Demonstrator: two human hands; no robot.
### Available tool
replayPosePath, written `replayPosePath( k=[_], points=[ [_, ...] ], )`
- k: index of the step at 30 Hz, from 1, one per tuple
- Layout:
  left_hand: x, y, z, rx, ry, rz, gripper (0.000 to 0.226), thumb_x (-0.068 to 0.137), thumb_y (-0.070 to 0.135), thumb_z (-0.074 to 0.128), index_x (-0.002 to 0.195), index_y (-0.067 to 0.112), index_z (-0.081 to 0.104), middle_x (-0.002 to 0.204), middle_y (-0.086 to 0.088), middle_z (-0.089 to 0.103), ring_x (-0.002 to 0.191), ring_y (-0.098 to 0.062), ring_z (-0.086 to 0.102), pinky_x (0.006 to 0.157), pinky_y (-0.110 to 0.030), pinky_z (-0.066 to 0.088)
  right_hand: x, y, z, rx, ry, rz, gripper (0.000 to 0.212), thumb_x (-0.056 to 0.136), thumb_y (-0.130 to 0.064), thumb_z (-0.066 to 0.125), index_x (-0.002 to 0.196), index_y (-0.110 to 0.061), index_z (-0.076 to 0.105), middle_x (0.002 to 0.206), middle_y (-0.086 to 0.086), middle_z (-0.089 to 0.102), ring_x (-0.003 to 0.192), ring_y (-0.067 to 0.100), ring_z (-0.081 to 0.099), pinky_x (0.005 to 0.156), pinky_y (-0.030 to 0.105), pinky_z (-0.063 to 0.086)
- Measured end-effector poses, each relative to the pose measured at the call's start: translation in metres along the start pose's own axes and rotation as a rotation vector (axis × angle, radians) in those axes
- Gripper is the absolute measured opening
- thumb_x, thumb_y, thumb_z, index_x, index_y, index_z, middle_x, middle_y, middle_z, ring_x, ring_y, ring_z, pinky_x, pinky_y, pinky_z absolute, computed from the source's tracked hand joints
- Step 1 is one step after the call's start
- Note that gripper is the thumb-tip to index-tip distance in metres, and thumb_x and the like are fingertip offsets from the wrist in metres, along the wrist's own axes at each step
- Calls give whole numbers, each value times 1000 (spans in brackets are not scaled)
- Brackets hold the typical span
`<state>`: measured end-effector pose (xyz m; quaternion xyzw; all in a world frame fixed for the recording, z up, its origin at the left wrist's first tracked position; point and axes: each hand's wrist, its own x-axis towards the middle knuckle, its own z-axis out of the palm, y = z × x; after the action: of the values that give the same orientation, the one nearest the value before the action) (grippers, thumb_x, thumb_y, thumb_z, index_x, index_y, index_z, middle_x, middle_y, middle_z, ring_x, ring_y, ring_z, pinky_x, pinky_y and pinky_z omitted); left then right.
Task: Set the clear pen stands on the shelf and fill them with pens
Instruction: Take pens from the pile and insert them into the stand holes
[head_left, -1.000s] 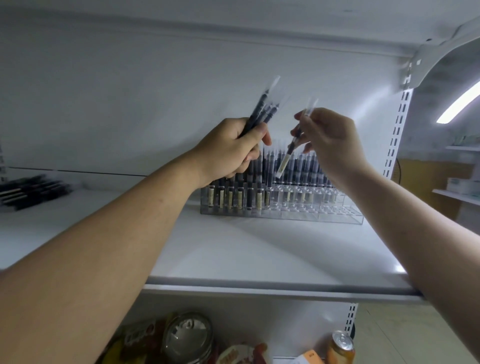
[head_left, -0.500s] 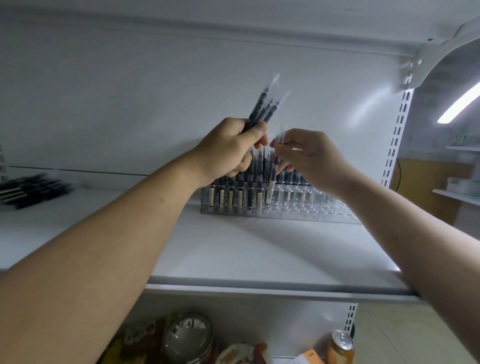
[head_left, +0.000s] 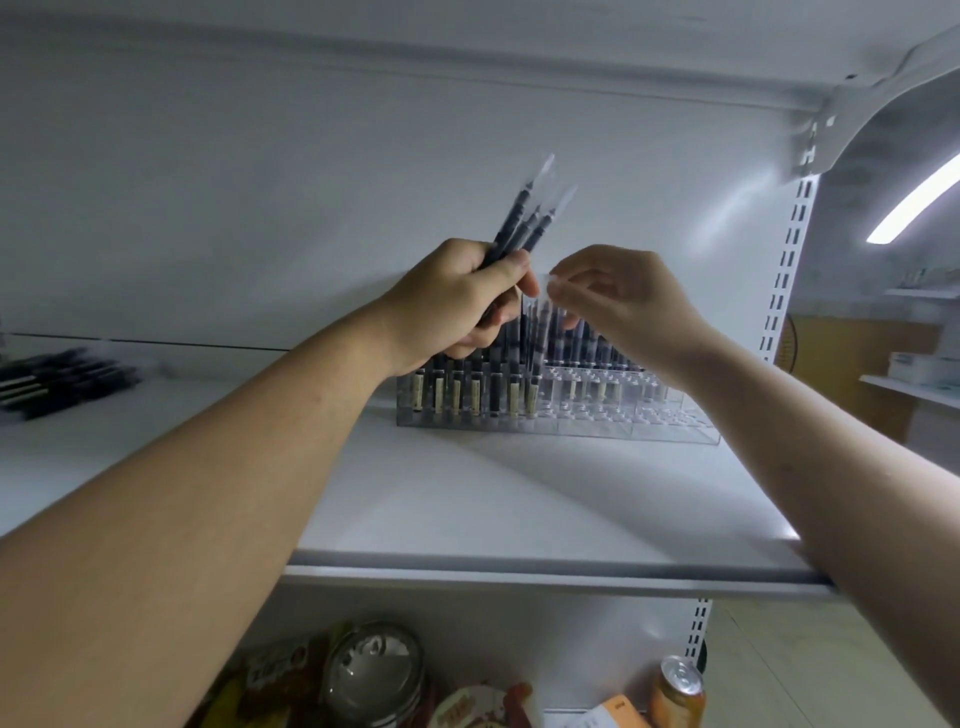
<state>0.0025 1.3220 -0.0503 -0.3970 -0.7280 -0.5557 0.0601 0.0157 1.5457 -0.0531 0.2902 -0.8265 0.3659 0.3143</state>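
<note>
A clear pen stand (head_left: 623, 426) sits on the white shelf (head_left: 519, 519) near the back wall. Several dark pens (head_left: 457, 389) fill its left slots and back rows; the front right slots hold none. My left hand (head_left: 452, 301) is closed around a bundle of dark pens (head_left: 519, 223) whose clear caps point up and right. My right hand (head_left: 623, 301) hovers over the stand's middle, its thumb and forefinger pinching the clear cap of one pen (head_left: 532, 364) that stands upright in a slot.
More loose dark pens (head_left: 57, 379) lie on the shelf at far left. A slotted metal upright (head_left: 789, 249) borders the shelf on the right. On the shelf below are a glass-lidded jar (head_left: 374, 670), snack packs and an orange can (head_left: 678, 691).
My right hand has come down from beside the bundle, and the single pen has gone from tilted in the air to upright in a stand slot. My left hand has barely moved.
</note>
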Motion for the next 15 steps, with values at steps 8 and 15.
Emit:
replayPosePath(
  k=[8, 15],
  points=[
    [0, 1, 4, 37, -54, -40, 33, 114, 21, 45, 115, -7, 63, 72, -4, 57, 53, -15, 38, 44, -25, 26, 3, -6, -4, 403, 70, 55, 35, 87, -38, 77, 103, -6, 75, 86, 5, 73, 80, 22, 66, 67, 36, 45],
    [-1, 1, 4, 84, -38, -47, 35, 114, 24, 45, 114, -4, 66, 77, -7, 60, 55, -14, 44, 45, -24, 29, 6, -8, -4, 617, 140, 146, 14, 104, -11, 61, 97, -1, 67, 91, 12, 74, 83, 25, 72, 66, 30, 48]
  ],
)
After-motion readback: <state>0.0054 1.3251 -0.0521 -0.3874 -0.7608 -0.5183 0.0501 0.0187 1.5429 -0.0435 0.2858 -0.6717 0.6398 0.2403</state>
